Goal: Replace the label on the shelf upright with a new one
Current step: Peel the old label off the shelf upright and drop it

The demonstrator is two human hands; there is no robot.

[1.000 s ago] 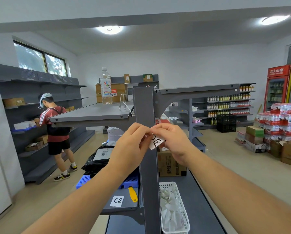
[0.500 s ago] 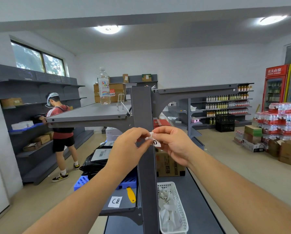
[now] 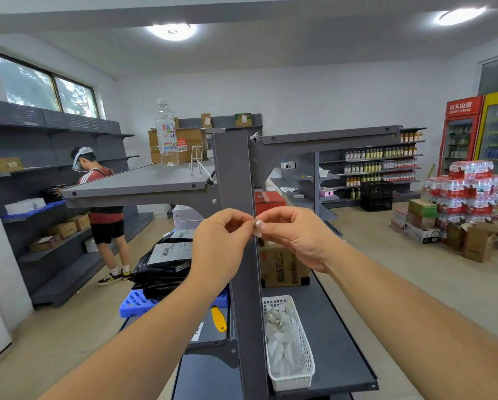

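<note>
Pinching a small white label between both grips, the left hand and right hand hold it crumpled against the shelf upright, so sticking a new one on probably remains.

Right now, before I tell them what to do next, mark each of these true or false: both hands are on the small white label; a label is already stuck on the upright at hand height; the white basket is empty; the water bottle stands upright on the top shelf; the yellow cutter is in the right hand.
1. Both hands pinch the label. True: the left hand and right hand meet on the small white label in front of the shelf upright.
2. A label is stuck on the upright at hand height. False: the visible face is bare grey.
3. The white basket is empty. False: it holds white paper pieces.
4. The water bottle stands upright. True.
5. The yellow cutter is in the right hand. False: it lies on the lower shelf.
</note>
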